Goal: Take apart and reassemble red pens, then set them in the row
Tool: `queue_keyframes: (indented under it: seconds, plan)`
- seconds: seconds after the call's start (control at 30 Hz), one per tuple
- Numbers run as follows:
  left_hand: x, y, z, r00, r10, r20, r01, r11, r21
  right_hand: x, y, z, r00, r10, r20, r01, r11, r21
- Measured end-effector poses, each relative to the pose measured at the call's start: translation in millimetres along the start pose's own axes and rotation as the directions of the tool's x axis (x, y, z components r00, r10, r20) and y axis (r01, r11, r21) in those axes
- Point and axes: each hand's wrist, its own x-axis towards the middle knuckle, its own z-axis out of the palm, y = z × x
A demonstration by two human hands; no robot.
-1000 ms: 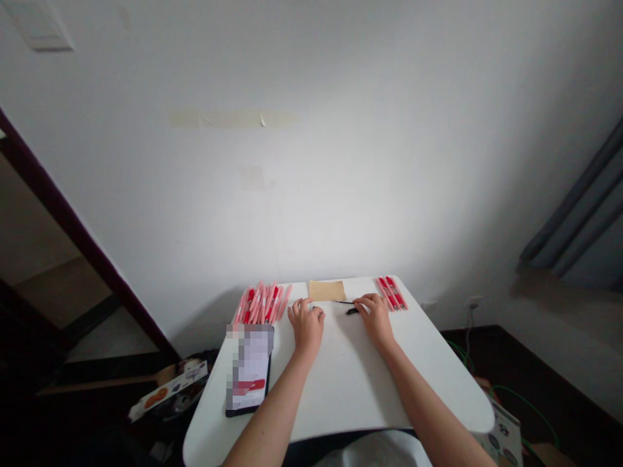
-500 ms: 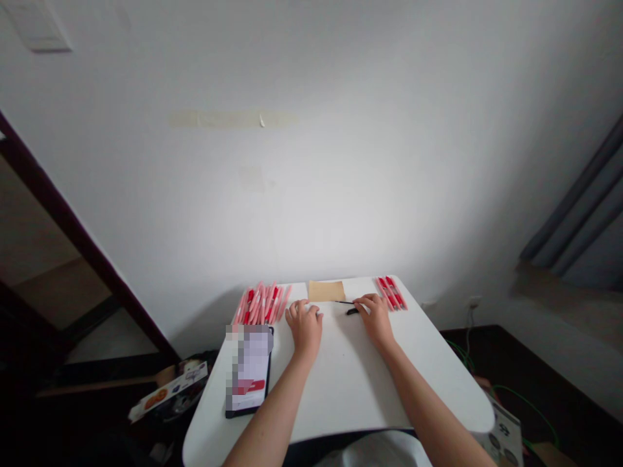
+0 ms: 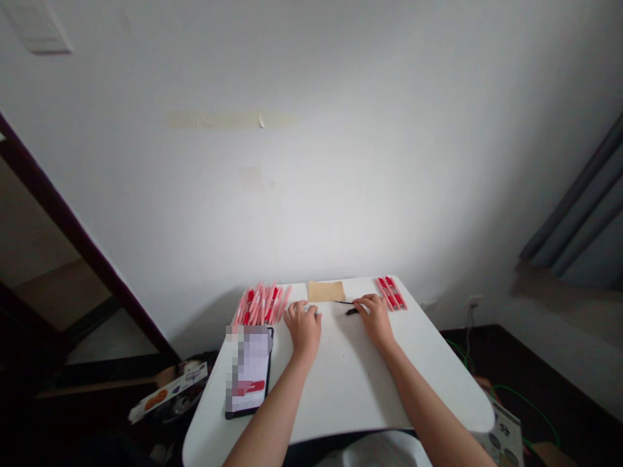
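My right hand (image 3: 376,320) pinches a thin dark stick (image 3: 344,303), which points left across the white table (image 3: 335,389). Just under those fingers lies a short black piece (image 3: 352,312); whether they touch it I cannot tell. My left hand (image 3: 304,329) is low over the tabletop with curled fingers, and a small greyish bit shows by its thumb and forefinger, too small to name. Beyond both hands is a tan paper rectangle (image 3: 326,291). Many pink and red pens (image 3: 260,305) are heaped left of my left hand. Several more red pens (image 3: 390,293) lie side by side at the far right.
A phone (image 3: 250,373) with a lit, partly blurred screen lies on the table's left side. The wall (image 3: 311,194) rises behind the table. Boxes (image 3: 170,392) are on the floor at left, and a green cable (image 3: 528,402) runs at right.
My left hand has shifted very slightly left. The right hand keeps its pinch on the dark stick, and the other things stay where they were.
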Motion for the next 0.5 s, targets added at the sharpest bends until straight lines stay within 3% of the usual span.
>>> queue_keyframes:
  seconds: [0.5]
  plan:
    - [-0.2,-3.0,3.3,1.0,0.01,-0.004,-0.01,1.0,0.015,-0.3,1.1,0.5,1.0,0.007,0.008,-0.007,1.0,0.014]
